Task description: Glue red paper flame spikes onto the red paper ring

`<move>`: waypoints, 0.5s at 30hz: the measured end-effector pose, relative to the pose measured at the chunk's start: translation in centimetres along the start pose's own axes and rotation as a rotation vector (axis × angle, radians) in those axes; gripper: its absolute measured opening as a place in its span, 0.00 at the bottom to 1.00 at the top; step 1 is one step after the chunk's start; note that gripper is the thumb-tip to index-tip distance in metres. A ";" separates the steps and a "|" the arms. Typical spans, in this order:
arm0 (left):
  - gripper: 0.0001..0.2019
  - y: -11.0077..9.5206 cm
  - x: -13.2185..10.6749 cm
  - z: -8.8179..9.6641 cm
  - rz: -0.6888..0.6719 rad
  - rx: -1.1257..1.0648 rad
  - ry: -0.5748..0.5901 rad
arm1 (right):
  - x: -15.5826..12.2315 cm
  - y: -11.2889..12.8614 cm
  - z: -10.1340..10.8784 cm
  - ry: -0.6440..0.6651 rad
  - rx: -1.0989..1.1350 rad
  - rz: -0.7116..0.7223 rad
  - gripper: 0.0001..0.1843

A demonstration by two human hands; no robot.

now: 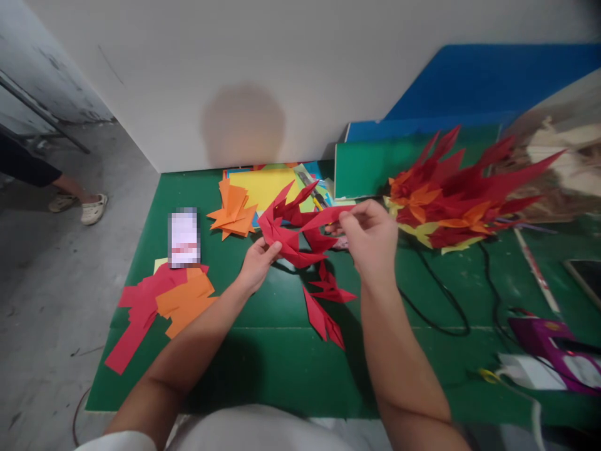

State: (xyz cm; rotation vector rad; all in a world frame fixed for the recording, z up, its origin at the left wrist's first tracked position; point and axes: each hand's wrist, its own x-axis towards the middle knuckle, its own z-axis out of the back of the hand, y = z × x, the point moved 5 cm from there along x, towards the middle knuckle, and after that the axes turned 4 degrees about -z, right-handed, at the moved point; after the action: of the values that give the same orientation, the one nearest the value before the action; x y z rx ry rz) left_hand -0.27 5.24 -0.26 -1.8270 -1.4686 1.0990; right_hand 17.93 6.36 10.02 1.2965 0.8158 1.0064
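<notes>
Above the green table, my left hand (261, 260) grips the left side of a cluster of folded red paper pieces (288, 245), thumb on top. My right hand (370, 235) pinches the tip of a pointed folded red paper piece (323, 217) at the cluster's right side. Whether that piece is joined to the cluster I cannot tell. Just below the hands, several loose folded red paper pieces (323, 313) lie on the table. A fan of folded orange paper pieces (233, 210) sits beyond my left hand.
Flat red strips (136, 313) and orange strips (185, 297) lie left, below a blurred white rectangle (184, 238). Yellow sheets (263, 188) are at the back. A large red and orange paper arrangement (451, 200) stands right, near black cables (451, 329) and a purple box (544, 338). A person's foot (94, 208) shows left.
</notes>
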 end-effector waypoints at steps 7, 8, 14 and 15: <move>0.24 -0.4 -0.1 0.2 -0.044 0.063 -0.045 | -0.7 0.0 -1.2 0.049 -0.074 -0.006 0.09; 0.24 -0.4 -0.1 0.2 -0.047 0.074 -0.046 | -0.8 0.0 -1.3 0.058 -0.080 -0.001 0.08; 0.24 -0.4 -0.2 0.1 -0.055 0.091 -0.052 | -1.2 0.1 -1.9 0.064 -0.156 0.029 0.08; 0.24 -0.3 -0.2 0.1 -0.055 0.093 -0.048 | -1.3 0.1 -1.9 0.066 -0.160 0.039 0.08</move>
State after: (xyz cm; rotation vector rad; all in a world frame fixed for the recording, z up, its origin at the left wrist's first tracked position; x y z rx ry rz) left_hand -0.53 5.16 0.02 -1.6984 -1.4609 1.1718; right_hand 15.66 5.89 9.79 1.1510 0.7465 1.1276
